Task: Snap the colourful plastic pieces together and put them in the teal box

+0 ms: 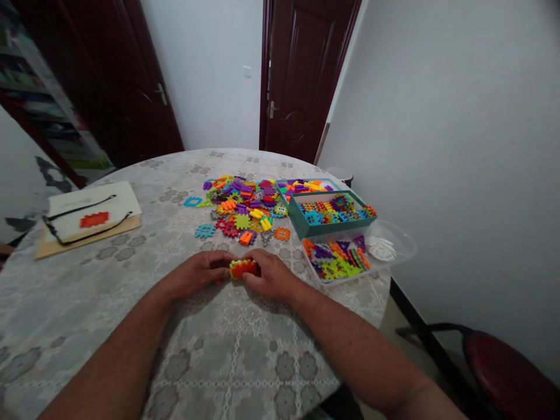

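Close above the near-middle of the tablecloth, a small assembly of notched plastic building pieces (243,269) shows an orange-red face and a yellow-green edge on its left. My right hand (270,275) grips its right end, with the thumb on the front and fingers behind. My left hand (203,273) is curled at its left end, fingertips against it; the exact contact there is small and partly hidden. Just beyond both hands lies a loose heap of colourful interlocking pieces (242,221), with an orange square piece (282,233) at its right edge.
Right of the heap stand a teal box (312,227) of sorted pieces, a second shallow box (315,185) behind it, and a clear plastic tub (324,284). Glasses (87,239) and an orange-red piece (94,219) rest on paper at left. A dark red chair (507,367) stands at right.
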Demonstrator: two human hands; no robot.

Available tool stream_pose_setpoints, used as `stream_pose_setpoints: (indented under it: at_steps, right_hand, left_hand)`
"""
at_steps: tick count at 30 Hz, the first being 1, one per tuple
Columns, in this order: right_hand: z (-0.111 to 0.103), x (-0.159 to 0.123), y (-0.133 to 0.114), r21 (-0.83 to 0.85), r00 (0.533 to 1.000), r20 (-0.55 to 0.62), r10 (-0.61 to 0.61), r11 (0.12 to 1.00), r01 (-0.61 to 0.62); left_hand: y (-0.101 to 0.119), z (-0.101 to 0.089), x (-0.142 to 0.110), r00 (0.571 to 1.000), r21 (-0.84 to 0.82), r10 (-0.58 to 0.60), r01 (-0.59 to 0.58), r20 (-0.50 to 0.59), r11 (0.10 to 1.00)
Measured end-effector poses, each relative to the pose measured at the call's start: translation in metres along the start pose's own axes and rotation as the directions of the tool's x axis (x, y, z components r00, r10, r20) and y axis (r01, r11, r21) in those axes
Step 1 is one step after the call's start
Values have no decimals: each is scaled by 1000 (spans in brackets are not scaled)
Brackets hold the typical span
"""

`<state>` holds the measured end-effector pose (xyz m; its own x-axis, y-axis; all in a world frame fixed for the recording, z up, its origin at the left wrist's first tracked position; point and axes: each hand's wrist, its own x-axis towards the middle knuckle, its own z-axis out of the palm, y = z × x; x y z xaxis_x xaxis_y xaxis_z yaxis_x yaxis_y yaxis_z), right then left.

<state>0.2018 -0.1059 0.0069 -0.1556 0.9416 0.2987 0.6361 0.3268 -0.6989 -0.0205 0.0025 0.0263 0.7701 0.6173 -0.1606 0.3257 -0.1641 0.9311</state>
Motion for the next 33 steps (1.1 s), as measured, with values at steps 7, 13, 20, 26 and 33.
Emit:
stream_pose_setpoints:
  at_steps: [7, 13, 20, 26, 33]
  right_hand:
    - [-34, -5, -27, -68, 1000, -23, 15, 998, -16]
    - [-146, 5, -19, -237, 879, -470, 84, 947, -218]
    - [-264, 53, 100, -402, 669, -600, 439, 558, -726]
    - [-278, 68, 154, -437, 634, -541, 553, 459, -774]
    - [-272, 60, 160, -502, 666, -599, 444, 441, -745]
  left_hand:
    - [3, 8, 4, 991, -43, -17, 11, -136, 999]
    - [0, 14, 9, 974, 57, -18, 31, -227, 998]
    - [-8, 12, 11, 981, 73, -4, 19, -195, 997]
    - [-9, 12, 10, 981, 59, 7, 5, -194, 998]
    - [-13, 12, 11, 984, 53, 19, -10, -179, 999]
